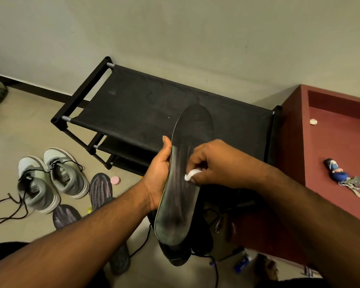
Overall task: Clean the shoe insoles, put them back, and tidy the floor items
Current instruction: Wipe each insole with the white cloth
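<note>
My left hand (159, 173) grips a long black insole (187, 173) by its left edge and holds it upright in mid-air. Against the insole's middle, my right hand (212, 165) pinches a small white wad (191, 175), cotton or tissue. Two more dark insoles (101, 189) (66, 216) lie on the floor beside a pair of grey sneakers (52, 177) with loose black laces. Below the held insole sit black shoes (195, 248), mostly hidden by it and my arms.
A black fabric shoe rack (133, 104) stands against the wall ahead. A red-brown cabinet top (330, 152) on the right holds a keychain with a blue figure (339, 175). A pink cap (115, 180) and a small bottle (242, 260) lie on the floor.
</note>
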`<state>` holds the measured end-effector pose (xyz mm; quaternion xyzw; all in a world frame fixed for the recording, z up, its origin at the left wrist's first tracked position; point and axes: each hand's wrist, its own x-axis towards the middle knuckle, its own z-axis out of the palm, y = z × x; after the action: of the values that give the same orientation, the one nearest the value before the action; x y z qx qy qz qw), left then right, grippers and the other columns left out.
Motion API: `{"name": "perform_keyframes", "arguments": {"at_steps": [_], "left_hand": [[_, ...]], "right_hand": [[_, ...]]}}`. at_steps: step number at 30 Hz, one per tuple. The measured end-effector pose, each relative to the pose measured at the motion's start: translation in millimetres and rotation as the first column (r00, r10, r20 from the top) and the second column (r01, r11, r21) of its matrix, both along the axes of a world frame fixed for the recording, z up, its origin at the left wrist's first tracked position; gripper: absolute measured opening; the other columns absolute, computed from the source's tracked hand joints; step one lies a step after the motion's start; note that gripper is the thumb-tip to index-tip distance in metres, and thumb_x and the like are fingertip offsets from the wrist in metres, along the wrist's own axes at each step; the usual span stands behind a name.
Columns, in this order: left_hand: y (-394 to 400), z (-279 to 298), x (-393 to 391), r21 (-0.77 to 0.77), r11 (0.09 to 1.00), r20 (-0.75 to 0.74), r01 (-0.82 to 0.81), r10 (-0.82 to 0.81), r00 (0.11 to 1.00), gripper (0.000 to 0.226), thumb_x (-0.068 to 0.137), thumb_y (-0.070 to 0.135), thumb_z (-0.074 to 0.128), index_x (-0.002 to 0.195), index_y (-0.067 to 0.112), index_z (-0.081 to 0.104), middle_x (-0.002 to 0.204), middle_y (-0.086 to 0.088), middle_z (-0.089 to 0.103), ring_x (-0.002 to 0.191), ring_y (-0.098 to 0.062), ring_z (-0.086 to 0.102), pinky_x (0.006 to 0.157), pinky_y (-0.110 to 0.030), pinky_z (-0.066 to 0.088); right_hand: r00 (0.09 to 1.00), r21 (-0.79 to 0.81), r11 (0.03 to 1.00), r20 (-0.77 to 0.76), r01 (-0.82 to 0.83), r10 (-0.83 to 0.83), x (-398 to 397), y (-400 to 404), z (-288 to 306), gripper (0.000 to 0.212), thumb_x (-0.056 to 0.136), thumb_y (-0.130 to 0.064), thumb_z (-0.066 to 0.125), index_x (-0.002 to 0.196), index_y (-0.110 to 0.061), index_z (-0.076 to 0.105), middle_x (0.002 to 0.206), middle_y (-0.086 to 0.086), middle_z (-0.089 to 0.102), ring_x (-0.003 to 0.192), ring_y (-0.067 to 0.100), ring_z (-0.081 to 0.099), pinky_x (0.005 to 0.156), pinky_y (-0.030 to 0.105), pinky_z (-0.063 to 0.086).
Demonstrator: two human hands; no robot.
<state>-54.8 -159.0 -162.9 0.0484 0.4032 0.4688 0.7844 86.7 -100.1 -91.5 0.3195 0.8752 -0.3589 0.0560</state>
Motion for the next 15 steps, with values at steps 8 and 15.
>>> {"name": "perform_keyframes", "arguments": {"at_steps": [8, 15], "left_hand": [[-4.9, -4.6, 1.5, 0.032, 0.999, 0.124, 0.019, -0.023, 0.992, 0.073, 0.091, 0.07, 0.032, 0.109, 0.014, 0.075, 0.111, -0.015, 0.071, 0.095, -0.032, 0.071, 0.087, -0.06, 0.048], [-6.6, -3.5, 0.7, -0.012, 1.0, 0.069, -0.005, 0.006, 0.998, 0.072, 0.09, 0.069, 0.034, 0.095, 0.013, 0.079, 0.099, -0.012, 0.074, 0.085, -0.027, 0.073, 0.082, -0.046, 0.056]], "right_hand": [[0.963, 0.253, 0.932, -0.149, 0.258, -0.226, 1.5, 6.7, -9.9, 0.008, 0.085, -0.023, 0.067, 0.089, -0.021, 0.073, 0.087, -0.008, 0.061, 0.081, 0.008, 0.058, 0.073, 0.03, 0.051], [0.998, 0.079, 0.995, -0.018, 0.057, -0.056, -3.3, -4.5, -5.9, 0.005, 0.082, -0.02, 0.07, 0.086, -0.02, 0.073, 0.082, -0.01, 0.063, 0.074, 0.005, 0.06, 0.065, 0.018, 0.049]]}}
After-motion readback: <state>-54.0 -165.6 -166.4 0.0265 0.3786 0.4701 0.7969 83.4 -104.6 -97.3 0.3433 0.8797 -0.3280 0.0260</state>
